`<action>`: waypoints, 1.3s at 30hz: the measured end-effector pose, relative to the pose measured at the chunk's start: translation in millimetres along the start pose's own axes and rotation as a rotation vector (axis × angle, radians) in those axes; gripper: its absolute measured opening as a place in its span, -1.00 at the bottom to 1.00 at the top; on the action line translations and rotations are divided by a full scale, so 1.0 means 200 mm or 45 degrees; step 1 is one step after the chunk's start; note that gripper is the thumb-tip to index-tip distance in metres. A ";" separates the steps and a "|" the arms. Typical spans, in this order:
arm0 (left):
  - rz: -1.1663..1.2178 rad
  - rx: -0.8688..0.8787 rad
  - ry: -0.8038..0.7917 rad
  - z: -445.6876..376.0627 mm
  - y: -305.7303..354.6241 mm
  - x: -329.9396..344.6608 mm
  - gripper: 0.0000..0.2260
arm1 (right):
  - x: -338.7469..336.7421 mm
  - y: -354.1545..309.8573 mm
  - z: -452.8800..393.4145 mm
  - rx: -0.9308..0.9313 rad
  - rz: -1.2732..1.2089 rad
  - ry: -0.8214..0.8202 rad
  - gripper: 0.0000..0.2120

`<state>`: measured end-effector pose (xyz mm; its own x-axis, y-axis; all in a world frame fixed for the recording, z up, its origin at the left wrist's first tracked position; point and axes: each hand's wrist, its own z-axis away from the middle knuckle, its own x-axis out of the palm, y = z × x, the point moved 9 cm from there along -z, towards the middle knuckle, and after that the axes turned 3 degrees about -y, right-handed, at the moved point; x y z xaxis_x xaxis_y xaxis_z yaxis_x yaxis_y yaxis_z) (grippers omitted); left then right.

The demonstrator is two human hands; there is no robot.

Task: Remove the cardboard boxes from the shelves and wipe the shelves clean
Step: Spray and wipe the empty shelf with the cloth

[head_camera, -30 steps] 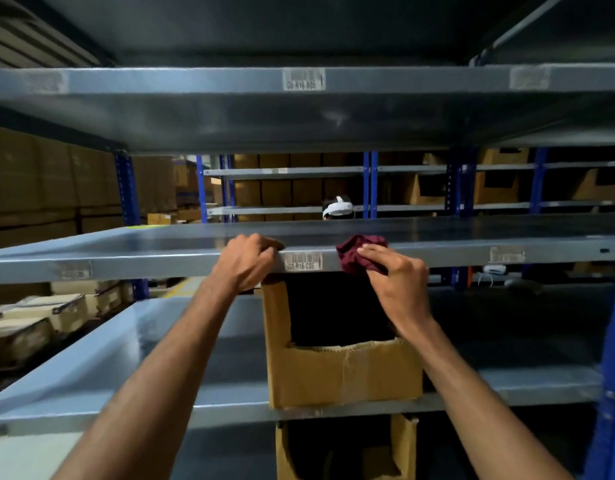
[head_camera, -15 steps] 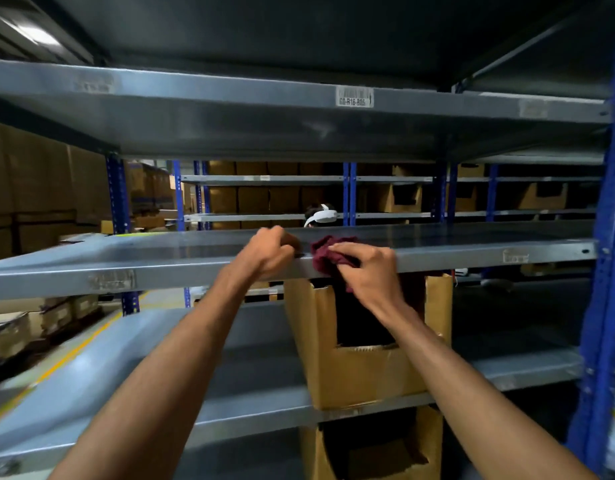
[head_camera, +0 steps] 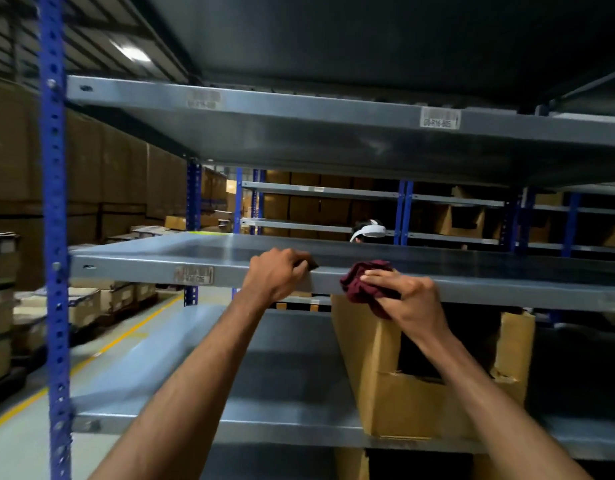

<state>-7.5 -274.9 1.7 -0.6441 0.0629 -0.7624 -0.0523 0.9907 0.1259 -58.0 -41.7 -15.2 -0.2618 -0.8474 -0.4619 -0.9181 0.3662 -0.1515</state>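
Rag [head_camera: 363, 284], dark maroon, sits bunched at the front lip of the middle shelf [head_camera: 195, 251], pinched under the right hand [head_camera: 408, 299]. Left hand [head_camera: 278, 273] hooks its curled fingers over that same edge just beside it. Cardboard box [head_camera: 420, 403] stands on the shelf below, cut-out front facing out. Upper shelf label [head_camera: 440, 118] reads something like "R16-B05", the middle one [head_camera: 194, 275] is too blurry. Compared with half a second back, the view has swung left, so a blue upright [head_camera: 55, 237] now shows.
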 end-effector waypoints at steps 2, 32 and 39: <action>0.019 -0.002 0.037 0.00 0.02 -0.01 -0.71 | 0.03 -0.03 -0.02 0.026 0.001 0.032 -0.58; -0.098 -0.031 -0.010 0.01 0.03 0.04 -0.59 | 0.27 -0.34 -0.04 -0.086 0.039 0.030 -0.62; -0.197 0.132 -0.014 0.21 -0.11 -0.10 -0.59 | 0.31 -0.32 0.00 -0.357 0.154 -0.073 -0.45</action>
<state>37.6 -293.1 -12.6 -0.6261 -0.0903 -0.7745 -0.0705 0.9958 -0.0592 -15.6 -117.4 -33.0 -0.3645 -0.7782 -0.5115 -0.9296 0.3361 0.1510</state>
